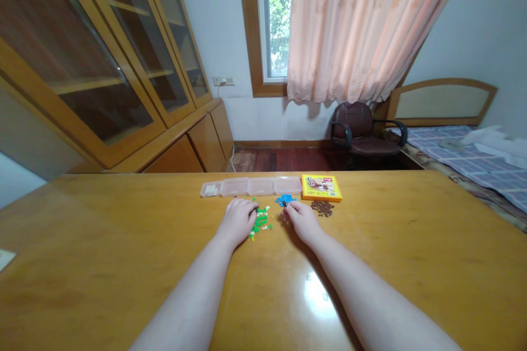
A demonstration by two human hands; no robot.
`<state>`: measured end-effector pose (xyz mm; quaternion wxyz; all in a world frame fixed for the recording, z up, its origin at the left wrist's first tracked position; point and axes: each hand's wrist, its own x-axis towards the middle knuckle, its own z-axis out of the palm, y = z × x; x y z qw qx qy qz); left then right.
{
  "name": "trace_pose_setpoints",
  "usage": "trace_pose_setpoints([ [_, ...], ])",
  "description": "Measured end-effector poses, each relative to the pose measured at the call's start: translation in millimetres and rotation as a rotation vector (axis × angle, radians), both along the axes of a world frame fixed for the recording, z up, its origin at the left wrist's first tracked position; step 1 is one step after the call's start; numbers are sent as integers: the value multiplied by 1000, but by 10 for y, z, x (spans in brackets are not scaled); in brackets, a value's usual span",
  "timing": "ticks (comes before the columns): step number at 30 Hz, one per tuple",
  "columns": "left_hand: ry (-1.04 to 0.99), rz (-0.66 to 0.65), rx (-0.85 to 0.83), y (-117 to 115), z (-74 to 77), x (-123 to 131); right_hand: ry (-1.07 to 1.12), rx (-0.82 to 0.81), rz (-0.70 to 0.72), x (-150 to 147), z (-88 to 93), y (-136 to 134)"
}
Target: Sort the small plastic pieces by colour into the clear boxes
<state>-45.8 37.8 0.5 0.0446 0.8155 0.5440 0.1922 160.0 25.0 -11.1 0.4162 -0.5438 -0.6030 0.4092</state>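
Both my forearms reach out over a wooden table. My left hand lies knuckles up, fingers curled, touching a scatter of small green and white bricks. My right hand pinches a tiny dark piece at its fingertips, right beside a small heap of blue bricks. A heap of brown bricks lies just right of that hand.
A row of clear plastic trays and a yellow box sit beyond the hands. Wooden glass-door cabinets stand at left, an office chair and a bed at right, under a curtained window.
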Motion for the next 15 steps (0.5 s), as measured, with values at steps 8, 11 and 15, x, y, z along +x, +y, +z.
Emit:
trace_pose_setpoints([
  [8, -30, -64, -75, -5, 0, 18, 26, -10, 11, -6, -27, 12],
  [11, -32, -171, -94, -9, 2, 19, 19, -10, 10, -6, -17, 7],
  [15, -7, -145, -81, 13, -60, 8, 9, -8, 8, 2, -3, -2],
])
